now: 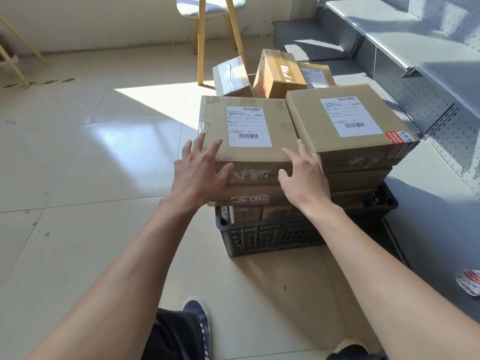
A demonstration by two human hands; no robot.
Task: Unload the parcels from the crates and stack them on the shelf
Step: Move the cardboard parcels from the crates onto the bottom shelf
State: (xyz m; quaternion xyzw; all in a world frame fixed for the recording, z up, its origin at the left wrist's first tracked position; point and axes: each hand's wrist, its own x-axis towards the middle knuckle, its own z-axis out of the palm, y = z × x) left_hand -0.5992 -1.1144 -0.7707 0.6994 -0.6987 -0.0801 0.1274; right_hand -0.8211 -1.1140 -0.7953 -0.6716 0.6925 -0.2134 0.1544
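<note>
Head camera, looking down: both bare forearms reach forward over a black plastic crate (272, 237) piled high with flat cardboard parcels. The left hand (200, 172) is open, fingers spread, its fingertips at the near left corner of the top left parcel (246, 131) and the thumb against that parcel's near edge. The right hand (304, 178) is likewise open, fingers fanned, at the same parcel's near right corner, where it meets the top right parcel (348, 126). Neither hand has closed on anything.

The two top parcels sit side by side on further flat boxes stacked inside the crate, which stands on a pale tiled floor (91, 152) crossed by a bright patch of sunlight. Beyond the crate, at the far side, smaller boxes (279, 74) lie tilted against one another. To the right, a grey metal shelf (405, 40) with perforated back panels rises in tiers, its boards bare in the part shown. A chair with yellow wooden legs (201, 40) stands at the far wall. A dark blue shoe (200, 318) shows at the near edge, and a red-and-white printed packet (471, 281) lies at the right.

Each top parcel bears a white shipping label (248, 126) with barcodes; the print is too small to read. The right parcel also carries a red sticker (400, 141) at its near corner, its writing illegible.
</note>
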